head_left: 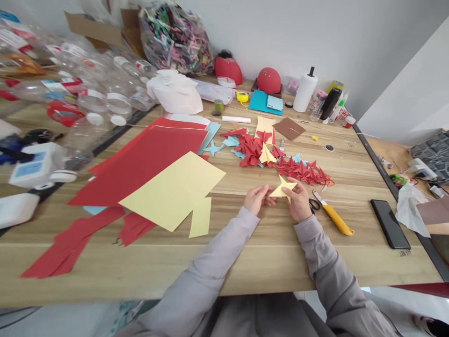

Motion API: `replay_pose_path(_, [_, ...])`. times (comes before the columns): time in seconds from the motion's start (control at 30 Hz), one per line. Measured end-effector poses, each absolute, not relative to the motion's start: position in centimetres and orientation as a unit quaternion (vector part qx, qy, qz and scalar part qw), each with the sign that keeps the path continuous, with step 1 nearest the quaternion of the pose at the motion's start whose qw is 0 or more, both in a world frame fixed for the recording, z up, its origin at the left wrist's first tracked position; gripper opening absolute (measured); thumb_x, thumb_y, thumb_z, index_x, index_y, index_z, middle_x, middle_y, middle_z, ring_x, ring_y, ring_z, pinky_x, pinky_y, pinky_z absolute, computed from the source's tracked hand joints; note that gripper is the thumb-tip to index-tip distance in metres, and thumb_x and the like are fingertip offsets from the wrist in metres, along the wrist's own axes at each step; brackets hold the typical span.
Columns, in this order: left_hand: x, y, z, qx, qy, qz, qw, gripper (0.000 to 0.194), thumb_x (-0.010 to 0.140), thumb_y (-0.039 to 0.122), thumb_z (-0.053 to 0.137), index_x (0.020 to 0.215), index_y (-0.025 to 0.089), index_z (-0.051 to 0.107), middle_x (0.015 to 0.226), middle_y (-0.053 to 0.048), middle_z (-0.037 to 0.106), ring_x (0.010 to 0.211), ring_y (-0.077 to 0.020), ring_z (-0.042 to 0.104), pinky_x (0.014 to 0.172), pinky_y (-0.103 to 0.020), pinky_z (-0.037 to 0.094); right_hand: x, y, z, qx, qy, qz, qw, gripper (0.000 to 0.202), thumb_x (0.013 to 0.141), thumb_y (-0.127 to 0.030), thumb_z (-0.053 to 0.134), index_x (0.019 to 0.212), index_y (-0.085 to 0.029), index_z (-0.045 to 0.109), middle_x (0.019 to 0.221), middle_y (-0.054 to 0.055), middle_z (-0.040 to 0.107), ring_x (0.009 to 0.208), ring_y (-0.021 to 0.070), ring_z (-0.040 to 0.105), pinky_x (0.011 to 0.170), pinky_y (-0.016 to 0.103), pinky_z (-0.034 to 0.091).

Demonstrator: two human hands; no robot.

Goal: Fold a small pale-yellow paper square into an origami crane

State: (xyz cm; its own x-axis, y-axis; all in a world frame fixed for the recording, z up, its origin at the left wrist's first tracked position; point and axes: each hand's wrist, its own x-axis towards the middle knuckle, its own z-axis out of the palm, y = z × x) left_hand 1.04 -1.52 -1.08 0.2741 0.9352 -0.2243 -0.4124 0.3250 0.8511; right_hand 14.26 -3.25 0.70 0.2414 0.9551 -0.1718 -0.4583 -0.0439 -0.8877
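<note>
A pale yellow folded paper star [282, 189] is up in front of me, above the table. My right hand [300, 202] grips it, thumb on its face and fingers behind. At the star's left point, the curled fingers of my left hand [257, 200] close around the tip. Just beyond my hands lies a heap of red paper stars [252, 150], with a yellow folded piece [268, 155] on it and some light blue ones among them. A row of red stars [303, 172] stretches to the right.
Yellow card sheets [175, 192] and red sheets [147, 159] lie on the left, with red strips [70, 243] nearer. Right of my hand are a yellow-handled cutter [336, 217], partly hidden scissors [314, 205] and a phone [390, 224]. Plastic bottles [119, 103] crowd the far left.
</note>
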Motion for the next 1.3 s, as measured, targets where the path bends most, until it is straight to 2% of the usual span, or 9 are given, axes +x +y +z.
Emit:
replay_pose_path(0.1, [1.2, -1.5, -0.9, 0.364, 0.381, 0.492, 0.693, 0.041, 0.055, 0.048, 0.073, 0.073, 0.011, 0.067, 0.068, -0.006, 0.068, 0.059, -0.0147, 0.062, 0.056, -0.026, 0.048, 14.4, -3.3, 0.5, -0.479, -0.284, 0.554, 0.618, 0.048, 0.050, -0.019, 0.077, 0.094, -0.020, 0.057, 0.071, -0.003, 0.065, 0.055, 0.0101, 0.056, 0.043, 0.019, 0.038])
replay_pose_path(0.23, [1.3, -1.5, -0.8, 0.383, 0.424, 0.497, 0.653, 0.037, 0.042, 0.036, 0.081, 0.065, 0.012, 0.065, 0.055, -0.001, 0.064, 0.050, -0.0121, 0.057, 0.055, -0.026, 0.048, 14.2, -3.3, -0.3, -0.474, -0.324, 0.565, 0.592, 0.042, 0.053, -0.023, 0.077, 0.091, -0.018, 0.060, 0.070, -0.001, 0.067, 0.054, 0.0109, 0.056, 0.045, 0.021, 0.039])
replay_pose_path(0.37, [1.2, -1.4, -0.5, 0.392, 0.431, 0.490, 0.649, 0.035, 0.045, 0.034, 0.080, 0.067, 0.012, 0.065, 0.053, -0.001, 0.063, 0.047, -0.0127, 0.057, 0.052, -0.026, 0.048, 14.1, -3.3, -0.6, -0.466, -0.363, 0.577, 0.564, 0.025, 0.055, -0.026, 0.076, 0.075, -0.016, 0.066, 0.067, 0.001, 0.068, 0.051, 0.0105, 0.053, 0.046, 0.023, 0.040])
replay_pose_path(0.5, [0.9, -1.4, -0.3, 0.405, 0.413, 0.487, 0.654, 0.034, 0.052, 0.033, 0.077, 0.076, 0.012, 0.065, 0.060, -0.003, 0.066, 0.051, -0.0132, 0.059, 0.056, -0.028, 0.050, 14.1, -3.3, -0.4, -0.482, -0.349, 0.568, 0.569, 0.021, 0.055, -0.029, 0.075, 0.069, -0.015, 0.067, 0.065, 0.002, 0.068, 0.049, 0.0116, 0.053, 0.043, 0.024, 0.038])
replay_pose_path(0.67, [0.4, -1.7, 0.1, 0.467, 0.373, 0.493, 0.632, 0.037, 0.059, 0.029, 0.074, 0.092, 0.014, 0.067, 0.087, -0.007, 0.068, 0.079, -0.0166, 0.062, 0.073, -0.029, 0.051, 14.2, -3.2, -0.3, -0.502, -0.329, 0.552, 0.578, 0.020, 0.056, -0.028, 0.075, 0.068, -0.015, 0.067, 0.063, 0.001, 0.067, 0.044, 0.0080, 0.048, 0.040, 0.023, 0.037])
replay_pose_path(0.8, [0.1, -1.8, -0.2, 0.559, 0.339, 0.496, 0.572, 0.034, 0.051, 0.018, 0.078, 0.085, 0.018, 0.071, 0.106, -0.010, 0.060, 0.098, -0.0205, 0.057, 0.082, -0.028, 0.047, 14.3, -3.2, -0.2, -0.493, -0.316, 0.564, 0.582, 0.019, 0.054, -0.026, 0.076, 0.068, -0.015, 0.067, 0.063, 0.000, 0.066, 0.043, 0.0066, 0.047, 0.039, 0.021, 0.036])
replay_pose_path(0.9, [0.2, -1.6, -0.7, 0.580, 0.349, 0.495, 0.545, 0.016, 0.059, 0.021, 0.074, 0.075, 0.019, 0.072, 0.099, -0.009, 0.061, 0.093, -0.0193, 0.058, 0.080, -0.029, 0.047, 14.4, -3.1, -0.1, -0.492, -0.315, 0.570, 0.578, 0.019, 0.056, -0.027, 0.075, 0.068, -0.015, 0.067, 0.061, 0.000, 0.065, 0.042, 0.0060, 0.045, 0.039, 0.021, 0.035])
replay_pose_path(1.0, [0.3, -1.5, -1.0, 0.588, 0.365, 0.486, 0.534, 0.010, 0.061, 0.024, 0.072, 0.070, 0.020, 0.072, 0.091, -0.008, 0.063, 0.085, -0.0180, 0.059, 0.076, -0.028, 0.047, 14.5, -3.1, -0.3, -0.497, -0.321, 0.571, 0.570, 0.019, 0.057, -0.029, 0.074, 0.069, -0.015, 0.067, 0.061, 0.000, 0.065, 0.041, 0.0063, 0.045, 0.039, 0.021, 0.035])
replay_pose_path(1.3, [0.7, -1.4, -0.5, 0.470, 0.387, 0.460, 0.646, 0.028, 0.054, 0.037, 0.076, 0.066, 0.014, 0.065, 0.059, -0.002, 0.064, 0.054, -0.0135, 0.059, 0.060, -0.027, 0.049, 14.5, -3.1, -0.3, -0.486, -0.368, 0.590, 0.530, 0.021, 0.060, -0.032, 0.074, 0.070, -0.015, 0.066, 0.056, -0.001, 0.062, 0.045, 0.0087, 0.050, 0.040, 0.021, 0.037])
